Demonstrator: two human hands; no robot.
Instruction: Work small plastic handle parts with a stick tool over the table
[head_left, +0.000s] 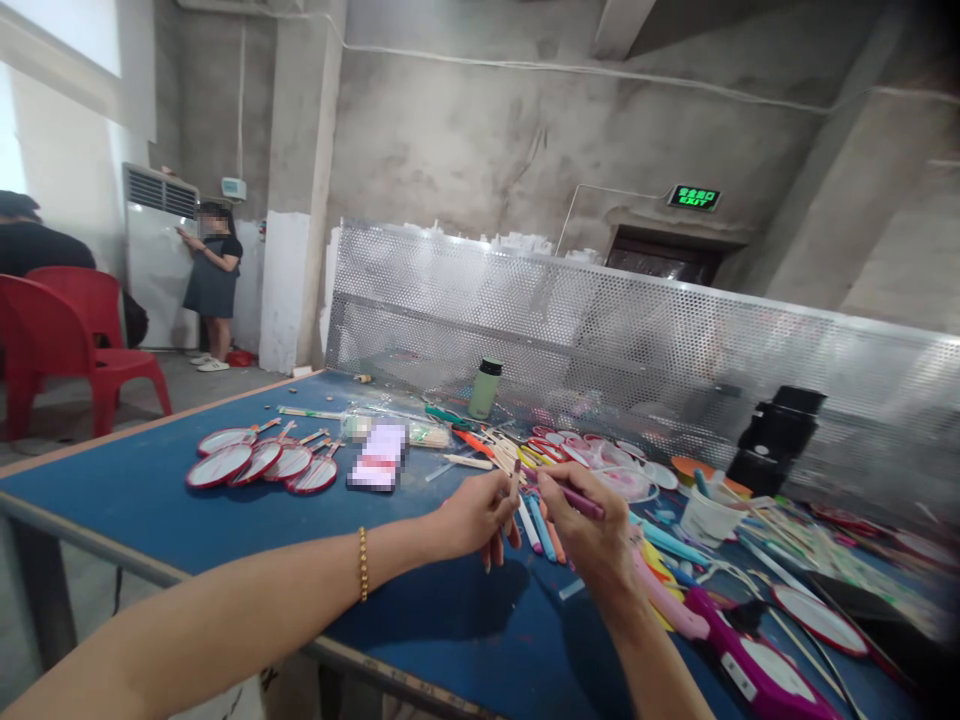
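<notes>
Pinching a slim brown stick (516, 480) nearly upright in the left hand (478, 515) and a purple pen-like tool (583, 503) in the right hand (600, 535), best keep both grips light and steady over the tabletop (420, 620), clear of the loose markers (545, 528) lying between the hands.

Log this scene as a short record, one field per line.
Left hand: holds a thin brownish stick
Left wrist: gold beaded bracelet
Right hand: holds a purple pen-like tool
Surface: blue table
Table, left: overlapping red-rimmed discs, phone to their right
Table, back: green bottle, dark lid
Table, right: white cup with things in it
</notes>
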